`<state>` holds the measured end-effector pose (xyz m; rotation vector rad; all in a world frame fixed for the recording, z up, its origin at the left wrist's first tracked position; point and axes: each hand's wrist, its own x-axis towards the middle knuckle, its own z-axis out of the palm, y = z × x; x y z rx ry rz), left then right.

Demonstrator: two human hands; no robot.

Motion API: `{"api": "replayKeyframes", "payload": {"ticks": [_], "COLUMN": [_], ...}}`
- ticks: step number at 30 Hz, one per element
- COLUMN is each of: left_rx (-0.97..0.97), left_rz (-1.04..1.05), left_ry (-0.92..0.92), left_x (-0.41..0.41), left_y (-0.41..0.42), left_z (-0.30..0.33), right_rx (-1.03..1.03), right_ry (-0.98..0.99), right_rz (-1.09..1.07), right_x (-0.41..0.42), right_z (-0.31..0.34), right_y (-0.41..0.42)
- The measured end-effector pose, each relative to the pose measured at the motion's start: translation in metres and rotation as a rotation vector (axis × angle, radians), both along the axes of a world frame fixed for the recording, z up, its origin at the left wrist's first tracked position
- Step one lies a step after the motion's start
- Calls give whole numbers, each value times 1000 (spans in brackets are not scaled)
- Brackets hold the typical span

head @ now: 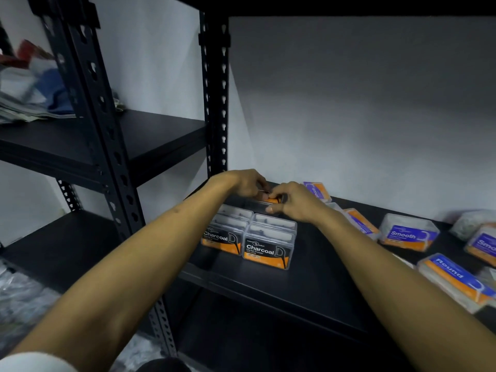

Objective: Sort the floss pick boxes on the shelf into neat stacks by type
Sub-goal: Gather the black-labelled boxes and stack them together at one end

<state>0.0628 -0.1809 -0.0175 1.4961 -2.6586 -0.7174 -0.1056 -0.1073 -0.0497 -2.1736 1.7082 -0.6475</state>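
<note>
both arms reach forward onto a black shelf (308, 264) in a dark metal rack. the left hand (249, 183) and the right hand (291, 201) meet at the back of a block of charcoal boxes (252, 234), and between them they hold one box (271, 201) whose orange edge shows just under the fingertips. the left fingers (261, 190) are curled down onto its far left end; the right fingers (279, 196) curl over its right end, with the thumb lying along the near side. the held box sits at the rear of the block, touching or just above the boxes under it; which one cannot be told. the charcoal boxes stand at the left part of the shelf, near a slotted upright (214, 103), packed side by side in two columns with their black and orange labels facing forward. to the right, apart from that block, other boxes lie loose: a purple one (318, 191) tilted near the back wall, another (361, 224) lying on its side just right of the right wrist, a smooth box (409, 233) standing further right, a second smooth box (483, 244) at the frame edge, and a round box (456, 281) lying flat toward the shelf's front. on a higher shelf at the left lies a blurred pile of cloth (29, 89).
</note>
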Motion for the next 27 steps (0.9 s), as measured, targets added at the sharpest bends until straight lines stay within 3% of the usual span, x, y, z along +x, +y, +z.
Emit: {"api": "replayKeyframes", "payload": {"ticks": [10,15,27], "left_rx": [21,-72,-172], "left_rz": [34,12,-24], "left_ry": [107,154,189], "left_x": [-1,-1,-10], "left_y": [1,8,23], "left_z": [-10,-8,-5], "right_rx": [59,-84,-102], "right_ry": [65,-92,-22], "right_rz": [5,-80,-373], "right_x": [-15,-59,-162], "right_z": [13,35,24], "right_y": [10,38,111]}}
